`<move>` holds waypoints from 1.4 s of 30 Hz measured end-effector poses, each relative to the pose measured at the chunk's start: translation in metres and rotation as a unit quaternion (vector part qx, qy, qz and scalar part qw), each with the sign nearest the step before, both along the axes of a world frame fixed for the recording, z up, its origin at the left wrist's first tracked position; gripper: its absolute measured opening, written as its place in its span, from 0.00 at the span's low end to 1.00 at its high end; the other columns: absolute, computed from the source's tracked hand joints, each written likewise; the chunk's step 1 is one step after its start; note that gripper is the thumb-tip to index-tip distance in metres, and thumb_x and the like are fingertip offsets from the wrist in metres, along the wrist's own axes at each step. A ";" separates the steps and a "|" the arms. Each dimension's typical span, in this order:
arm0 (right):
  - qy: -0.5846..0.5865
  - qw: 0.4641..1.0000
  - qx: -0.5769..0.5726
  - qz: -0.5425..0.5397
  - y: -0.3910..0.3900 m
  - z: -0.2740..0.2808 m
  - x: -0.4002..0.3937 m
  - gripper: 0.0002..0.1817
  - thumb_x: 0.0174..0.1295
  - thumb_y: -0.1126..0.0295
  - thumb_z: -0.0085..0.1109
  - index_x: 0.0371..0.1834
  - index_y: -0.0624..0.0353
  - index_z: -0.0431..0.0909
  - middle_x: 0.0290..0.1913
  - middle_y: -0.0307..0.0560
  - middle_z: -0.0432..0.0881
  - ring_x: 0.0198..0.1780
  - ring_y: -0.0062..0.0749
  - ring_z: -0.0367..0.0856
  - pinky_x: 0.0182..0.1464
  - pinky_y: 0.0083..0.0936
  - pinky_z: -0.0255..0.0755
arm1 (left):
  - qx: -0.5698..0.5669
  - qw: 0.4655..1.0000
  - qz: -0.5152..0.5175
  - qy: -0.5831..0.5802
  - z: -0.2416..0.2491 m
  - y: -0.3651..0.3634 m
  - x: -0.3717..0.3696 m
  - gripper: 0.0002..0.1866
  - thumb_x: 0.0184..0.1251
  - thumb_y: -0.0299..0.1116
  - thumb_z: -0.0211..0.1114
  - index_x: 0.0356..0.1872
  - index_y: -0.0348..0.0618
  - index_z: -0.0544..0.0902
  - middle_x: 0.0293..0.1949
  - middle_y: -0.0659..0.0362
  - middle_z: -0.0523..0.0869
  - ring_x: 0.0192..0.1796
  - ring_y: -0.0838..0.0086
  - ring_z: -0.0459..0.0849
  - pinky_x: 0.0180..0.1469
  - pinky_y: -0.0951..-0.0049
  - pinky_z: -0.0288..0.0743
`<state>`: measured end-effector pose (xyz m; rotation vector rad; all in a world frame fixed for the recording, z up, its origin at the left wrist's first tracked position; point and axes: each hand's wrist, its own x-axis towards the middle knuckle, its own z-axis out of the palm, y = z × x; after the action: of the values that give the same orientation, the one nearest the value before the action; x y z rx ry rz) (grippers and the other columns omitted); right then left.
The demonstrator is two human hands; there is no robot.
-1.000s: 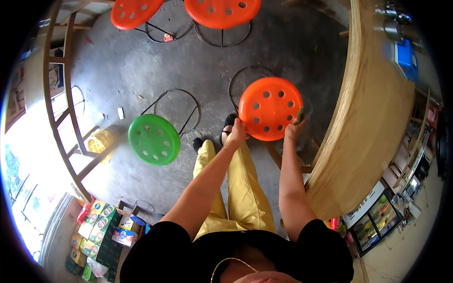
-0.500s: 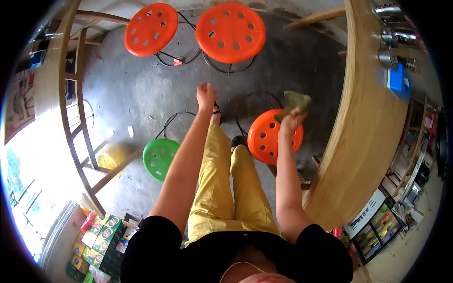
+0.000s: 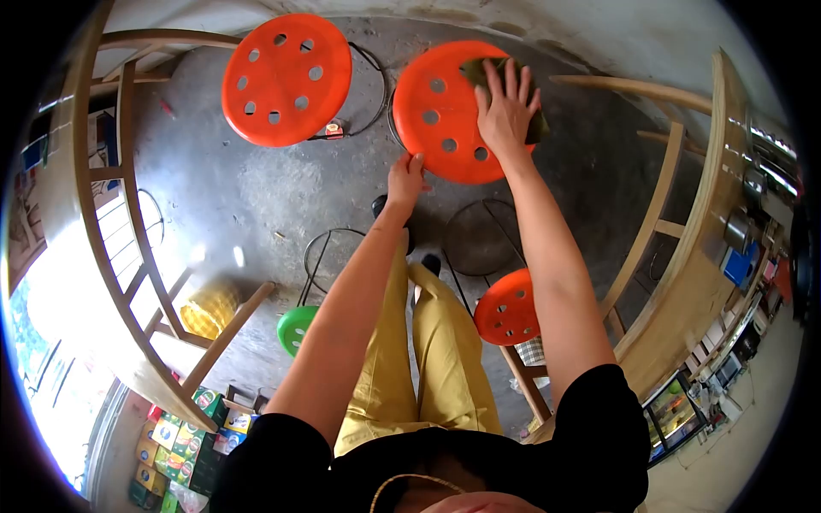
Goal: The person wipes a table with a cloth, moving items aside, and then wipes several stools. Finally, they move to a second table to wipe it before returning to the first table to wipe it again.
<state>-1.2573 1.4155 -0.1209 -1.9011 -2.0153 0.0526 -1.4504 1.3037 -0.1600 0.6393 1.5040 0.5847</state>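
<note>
My right hand (image 3: 506,111) lies with spread fingers on a dark green cloth (image 3: 536,128), pressing it against the seat of a round orange-red stool (image 3: 419,120). Part of the cloth hangs past the seat's right edge. At the near-left rim of the same stool is my left hand (image 3: 406,181), its fingers curled and its thumb on the rim. Holes dot the seat, and my right hand and the cloth cover some of them.
Another orange-red stool (image 3: 286,81) stands to the left. Nearer to me are a smaller orange-red stool (image 3: 506,308) and a green stool (image 3: 295,329). Wooden tables flank both sides, the right one (image 3: 684,282) bearing metal containers. A yellow basket-like item (image 3: 209,309) sits at the left.
My right hand has moved forward with the cloth from the smaller stool at the right to the far stool. My left hand has come to that stool's rim. The view has shifted forward.
</note>
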 end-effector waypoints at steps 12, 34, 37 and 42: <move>0.024 0.952 -0.172 0.254 -0.090 0.023 -0.005 0.30 0.67 0.58 0.59 0.73 0.42 0.68 0.77 0.43 0.61 0.80 0.47 0.52 0.76 0.58 0.43 | -0.110 0.986 0.091 -0.080 0.024 -0.001 -0.004 0.15 0.78 0.40 0.54 0.51 0.39 0.80 0.41 0.57 0.86 0.38 0.71 0.86 0.36 0.66 0.87; 0.320 0.877 -0.227 -0.277 0.027 0.007 0.078 0.27 0.75 0.52 0.47 0.59 0.67 0.76 0.55 0.66 0.81 0.55 0.58 0.80 0.57 0.45 0.72 | -0.095 0.983 0.131 -0.082 0.046 0.022 0.011 0.21 0.75 0.32 0.56 0.65 0.43 0.65 0.55 0.52 0.81 0.48 0.64 0.86 0.39 0.60 0.87; 0.241 0.924 -0.135 -0.263 0.030 -0.006 0.124 0.28 0.73 0.50 0.49 0.52 0.71 0.78 0.47 0.66 0.85 0.50 0.59 0.83 0.53 0.46 0.74 | -0.025 0.983 0.152 -0.099 0.035 0.018 0.054 0.15 0.71 0.27 0.57 0.56 0.41 0.68 0.47 0.50 0.81 0.41 0.62 0.87 0.33 0.60 0.87; 0.167 0.921 -0.122 -0.330 0.021 -0.018 0.215 0.29 0.74 0.49 0.47 0.56 0.70 0.77 0.52 0.67 0.83 0.54 0.61 0.81 0.54 0.49 0.74 | 0.032 0.996 0.070 -0.047 -0.032 0.011 0.152 0.16 0.70 0.27 0.63 0.55 0.40 0.72 0.44 0.55 0.82 0.39 0.68 0.86 0.33 0.66 0.83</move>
<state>-1.0419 1.4369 -0.1385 -2.4332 -1.1189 0.4337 -1.2989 1.3152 -0.1916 0.5509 1.4537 0.7626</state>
